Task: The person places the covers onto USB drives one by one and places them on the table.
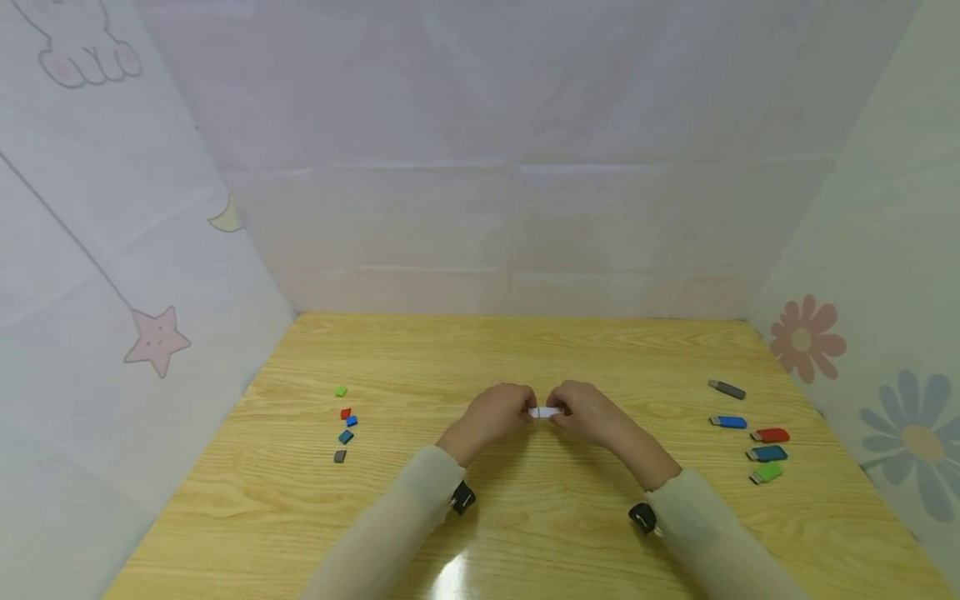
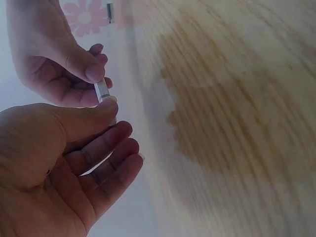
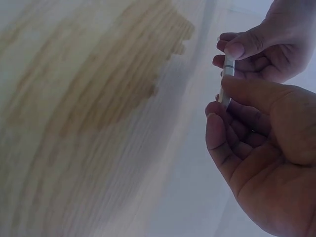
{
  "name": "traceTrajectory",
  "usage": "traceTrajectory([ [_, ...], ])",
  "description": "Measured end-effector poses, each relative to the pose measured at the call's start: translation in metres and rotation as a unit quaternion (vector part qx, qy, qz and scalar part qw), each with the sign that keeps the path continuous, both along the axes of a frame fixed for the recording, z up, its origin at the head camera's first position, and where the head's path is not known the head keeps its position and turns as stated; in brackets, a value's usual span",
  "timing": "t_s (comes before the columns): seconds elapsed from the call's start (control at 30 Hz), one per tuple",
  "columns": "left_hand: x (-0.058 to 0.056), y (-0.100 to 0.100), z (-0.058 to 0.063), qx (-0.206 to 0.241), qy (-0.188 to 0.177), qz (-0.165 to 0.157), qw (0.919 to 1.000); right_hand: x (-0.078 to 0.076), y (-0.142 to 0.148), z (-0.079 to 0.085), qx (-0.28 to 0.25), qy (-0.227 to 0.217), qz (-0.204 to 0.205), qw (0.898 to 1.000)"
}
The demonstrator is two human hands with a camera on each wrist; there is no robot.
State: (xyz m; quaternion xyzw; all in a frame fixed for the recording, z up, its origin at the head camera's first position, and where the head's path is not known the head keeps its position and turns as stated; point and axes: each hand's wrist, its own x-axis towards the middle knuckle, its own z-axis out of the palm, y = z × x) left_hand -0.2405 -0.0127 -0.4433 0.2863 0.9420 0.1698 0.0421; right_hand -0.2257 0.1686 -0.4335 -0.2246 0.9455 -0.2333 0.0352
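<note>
A white USB stick [image 1: 546, 412] spans the gap between both hands over the middle of the table, with a thin seam across it nearer the left hand. My left hand [image 1: 495, 417] pinches its left end, the cap side of the seam, between thumb and fingers. The right hand [image 1: 592, 412] pinches the longer part from the other side. In the left wrist view the white stick [image 2: 102, 90] shows between the two thumbs, its ends hidden by fingers. The right wrist view shows the seam on the stick [image 3: 229, 65] close to the left thumb.
On the wooden table [image 1: 420, 358], small loose caps lie at left: green [image 1: 341, 391], red [image 1: 346, 413], blue [image 1: 352, 422], teal [image 1: 346, 437], grey [image 1: 340, 456]. Uncapped USB sticks lie at right: grey [image 1: 729, 389], blue [image 1: 730, 422], red [image 1: 772, 435], teal [image 1: 768, 453], green [image 1: 767, 473].
</note>
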Motion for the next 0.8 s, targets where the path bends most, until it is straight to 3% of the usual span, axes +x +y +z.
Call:
traceTrajectory([
  [0.5, -0.012, 0.007, -0.013, -0.051, -0.013, 0.011, 0.9986, -0.012, 0.001, -0.015, 0.034, -0.014, 0.014, 0.999],
  [0.8, -0.01, 0.009, -0.01, -0.055, -0.011, 0.018, 0.9983, -0.015, -0.002, -0.018, 0.047, -0.01, 0.011, 0.999],
])
